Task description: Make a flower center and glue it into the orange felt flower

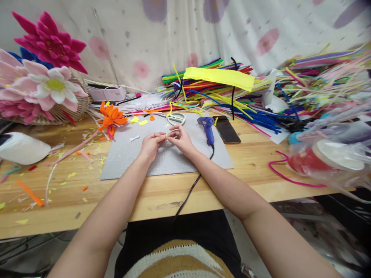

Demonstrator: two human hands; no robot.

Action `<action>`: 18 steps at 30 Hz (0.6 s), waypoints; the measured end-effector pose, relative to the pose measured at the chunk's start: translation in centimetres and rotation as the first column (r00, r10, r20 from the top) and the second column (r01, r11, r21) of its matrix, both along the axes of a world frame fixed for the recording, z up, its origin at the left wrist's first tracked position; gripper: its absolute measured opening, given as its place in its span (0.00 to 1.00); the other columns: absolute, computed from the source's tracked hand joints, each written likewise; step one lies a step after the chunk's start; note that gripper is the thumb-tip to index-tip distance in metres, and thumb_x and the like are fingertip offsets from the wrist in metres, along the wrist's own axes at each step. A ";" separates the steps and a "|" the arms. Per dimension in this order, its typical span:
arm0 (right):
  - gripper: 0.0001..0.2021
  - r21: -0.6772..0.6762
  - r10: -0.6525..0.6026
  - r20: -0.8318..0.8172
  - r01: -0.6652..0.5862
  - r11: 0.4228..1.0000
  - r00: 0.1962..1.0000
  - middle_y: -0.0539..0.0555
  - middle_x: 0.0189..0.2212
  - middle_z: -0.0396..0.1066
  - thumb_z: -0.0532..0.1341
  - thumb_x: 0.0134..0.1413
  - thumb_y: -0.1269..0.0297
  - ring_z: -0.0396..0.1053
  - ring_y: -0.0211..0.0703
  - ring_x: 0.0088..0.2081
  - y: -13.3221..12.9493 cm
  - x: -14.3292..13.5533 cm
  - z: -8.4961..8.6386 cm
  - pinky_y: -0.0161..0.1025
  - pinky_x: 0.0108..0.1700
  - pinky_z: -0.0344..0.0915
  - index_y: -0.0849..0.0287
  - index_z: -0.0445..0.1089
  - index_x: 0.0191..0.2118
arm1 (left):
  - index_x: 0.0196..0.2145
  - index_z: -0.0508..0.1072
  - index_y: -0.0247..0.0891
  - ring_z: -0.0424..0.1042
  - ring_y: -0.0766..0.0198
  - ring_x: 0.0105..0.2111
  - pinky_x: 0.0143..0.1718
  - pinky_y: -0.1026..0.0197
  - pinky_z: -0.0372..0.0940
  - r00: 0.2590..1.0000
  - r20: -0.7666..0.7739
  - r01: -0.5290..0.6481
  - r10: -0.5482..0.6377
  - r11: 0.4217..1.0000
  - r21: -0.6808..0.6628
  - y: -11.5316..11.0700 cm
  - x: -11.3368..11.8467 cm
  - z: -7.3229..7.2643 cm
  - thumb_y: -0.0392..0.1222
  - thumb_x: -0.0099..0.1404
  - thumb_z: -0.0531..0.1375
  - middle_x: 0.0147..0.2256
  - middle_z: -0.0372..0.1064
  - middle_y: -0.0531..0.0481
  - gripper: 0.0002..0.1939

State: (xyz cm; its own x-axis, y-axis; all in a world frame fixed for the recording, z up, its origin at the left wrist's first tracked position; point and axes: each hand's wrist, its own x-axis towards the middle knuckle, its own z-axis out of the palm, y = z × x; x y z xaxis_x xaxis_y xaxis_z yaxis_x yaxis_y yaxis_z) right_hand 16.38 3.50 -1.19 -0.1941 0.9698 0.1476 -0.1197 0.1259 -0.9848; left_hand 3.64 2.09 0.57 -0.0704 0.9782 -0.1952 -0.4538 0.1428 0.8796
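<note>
Seated in a tan-and-white top [171, 256], you stretch both bare forearms across a wooden desk [246, 173], a black cord [189, 191] running over its near edge. To your left on the wood lie an orange strip [29, 193] and a litter of small, mostly yellow clippings [72, 175]; to your right, a magenta stem [285, 175] curls beside a red-and-white spool [338, 154] wrapped in clear plastic. Your left hand [152, 146] and right hand [182, 141] meet over a gray mat [121, 164], fingertips close together, the fingers of both pinching a tiny yellow piece [166, 137] between them, its exact shape too small to tell. The piece is held just above the middle of the mat. A white bit [134, 138] lies near your left hand, and a blue glue gun [207, 131] rests on the mat beyond your right, a black phone [228, 129] just beside it. Past your fingers, scissors [176, 118] lie at the mat's far edge near two yellow scraps [143, 122], with an orange flower [111, 117] by the far left corner. Farther back, a yellow band [218, 78] lies across heaped, many-colored stems [246, 108], while pink, white and magenta blooms [56, 85] crowd a wicker basket [79, 110] at left, before a flower-print curtain [130, 34].
</note>
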 end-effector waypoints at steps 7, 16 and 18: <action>0.21 -0.015 0.002 0.018 -0.001 1.000 1.000 0.41 0.22 0.67 0.65 0.34 0.61 0.65 0.33 0.26 0.1 -0.2 -0.3 0.36 0.34 0.62 0.55 0.56 0.36 | 0.15 0.68 0.32 0.70 0.69 0.29 0.36 0.64 0.65 0.999 -0.018 0.040 -0.040 0.999 -0.017 0.0 -0.1 0.1 0.32 0.37 0.69 0.30 0.72 0.48 0.11; 0.23 -0.073 -0.004 0.004 0.005 0.997 1.000 0.42 0.23 0.68 0.66 0.33 0.61 0.66 0.33 0.25 0.0 0.0 -0.2 0.35 0.32 0.61 0.55 0.55 0.36 | 0.23 0.74 0.31 0.70 0.69 0.26 0.35 0.63 0.65 0.994 -0.083 0.069 -0.072 0.996 -0.049 -0.1 0.1 0.4 0.44 0.46 0.68 0.24 0.71 0.49 0.12; 0.23 -0.081 -0.008 0.008 0.009 0.997 1.000 0.42 0.23 0.68 0.66 0.33 0.61 0.67 0.33 0.26 0.0 0.1 -0.2 0.36 0.33 0.62 0.55 0.55 0.36 | 0.23 0.75 0.31 0.70 0.68 0.27 0.37 0.62 0.65 0.993 -0.093 0.075 -0.077 0.997 -0.027 -0.1 0.1 0.1 0.44 0.44 0.69 0.25 0.72 0.48 0.13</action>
